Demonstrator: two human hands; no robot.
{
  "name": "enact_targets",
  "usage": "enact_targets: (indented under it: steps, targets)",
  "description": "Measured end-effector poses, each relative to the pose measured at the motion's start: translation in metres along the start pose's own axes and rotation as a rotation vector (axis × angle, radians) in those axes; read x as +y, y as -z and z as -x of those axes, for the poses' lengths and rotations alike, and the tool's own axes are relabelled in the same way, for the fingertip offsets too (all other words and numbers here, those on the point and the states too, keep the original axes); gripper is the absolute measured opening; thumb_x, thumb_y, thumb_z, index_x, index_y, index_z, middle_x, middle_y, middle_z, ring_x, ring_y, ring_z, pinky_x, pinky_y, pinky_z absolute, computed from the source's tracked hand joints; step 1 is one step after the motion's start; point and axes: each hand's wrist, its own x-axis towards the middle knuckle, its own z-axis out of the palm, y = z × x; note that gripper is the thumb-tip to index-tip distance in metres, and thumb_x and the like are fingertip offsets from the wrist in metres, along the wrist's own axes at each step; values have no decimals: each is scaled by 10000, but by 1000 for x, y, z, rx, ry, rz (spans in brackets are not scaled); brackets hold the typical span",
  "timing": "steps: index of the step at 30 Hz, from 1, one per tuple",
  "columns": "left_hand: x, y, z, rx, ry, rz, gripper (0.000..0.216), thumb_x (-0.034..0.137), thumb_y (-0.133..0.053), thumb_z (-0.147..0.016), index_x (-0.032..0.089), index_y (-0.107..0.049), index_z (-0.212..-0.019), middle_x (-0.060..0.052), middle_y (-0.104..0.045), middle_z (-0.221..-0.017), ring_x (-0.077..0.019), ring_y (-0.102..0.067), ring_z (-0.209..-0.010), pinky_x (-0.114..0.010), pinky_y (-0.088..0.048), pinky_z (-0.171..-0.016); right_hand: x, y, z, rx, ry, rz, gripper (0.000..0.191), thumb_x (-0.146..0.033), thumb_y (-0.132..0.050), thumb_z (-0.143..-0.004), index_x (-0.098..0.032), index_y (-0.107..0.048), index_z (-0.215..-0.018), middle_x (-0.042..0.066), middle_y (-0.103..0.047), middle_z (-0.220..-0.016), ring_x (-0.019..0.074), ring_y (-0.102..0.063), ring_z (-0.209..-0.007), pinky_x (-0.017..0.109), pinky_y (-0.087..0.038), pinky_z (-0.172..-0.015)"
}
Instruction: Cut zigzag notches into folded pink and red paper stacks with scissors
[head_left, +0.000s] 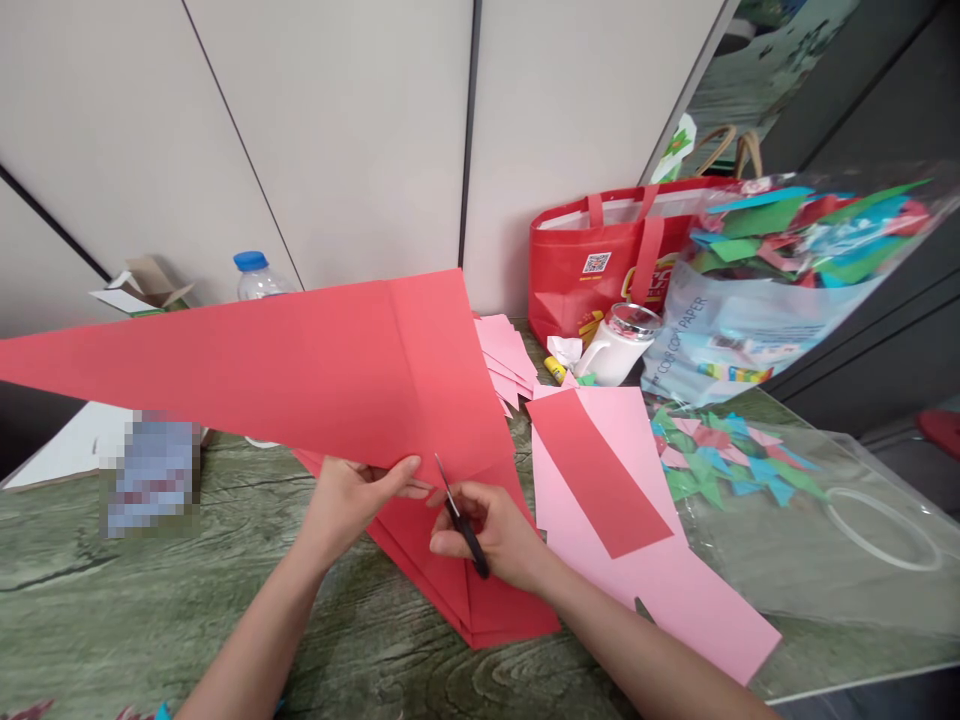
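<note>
My left hand (360, 500) pinches the lower edge of a large folded sheet of red paper (322, 370), which is raised above the table and tapers to a point at the left. With my right hand (487, 530) I grip black-handled scissors (466, 535); their blades meet the sheet's lower edge just right of my left fingers. Below both hands lies a stack of folded red paper (495, 590). To the right, a red paper strip (604, 475) rests on pink paper (645, 430).
A white mug (619, 350) and a yellow glue stick (555, 369) stand before a red bag (570, 255). At the right are a plastic bag of coloured paper pieces (787, 300) and a clear bag (765, 540). A blue-capped bottle (253, 272) stands behind the red sheet.
</note>
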Motion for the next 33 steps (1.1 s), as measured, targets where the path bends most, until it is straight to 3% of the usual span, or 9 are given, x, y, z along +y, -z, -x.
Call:
enact_targets:
  steps: [18, 28, 33]
  targets:
    - [3, 0, 1, 26, 9, 3, 163, 240, -713, -629, 146, -610, -713, -9, -719, -583, -224, -686, -528, -270, -578, -523, 9, 0, -1, 38, -2, -4, 349, -373, -762, -580, -147, -604, -793, -60, -451, -571, 68, -355, -500, 216, -292, -489]
    - [2, 0, 1, -7, 12, -41, 155, 277, -688, -656, 150, -614, -704, -30, -720, -578, -240, -687, -545, -314, -577, -561, 10, -2, -1, 46, -61, -38, 370, -455, -709, -617, -149, -569, -772, -48, -522, -504, 96, -492, -440, 225, -376, -465]
    - [3, 1, 1, 42, -27, -26, 201, 290, -700, -636, 160, -601, -753, -22, -725, -646, -244, -689, -561, -330, -576, -572, 7, 0, 1, -4, -90, -70, 476, -414, -757, -577, -211, -425, -851, -71, -551, -530, 107, -506, -467, 223, -392, -474]
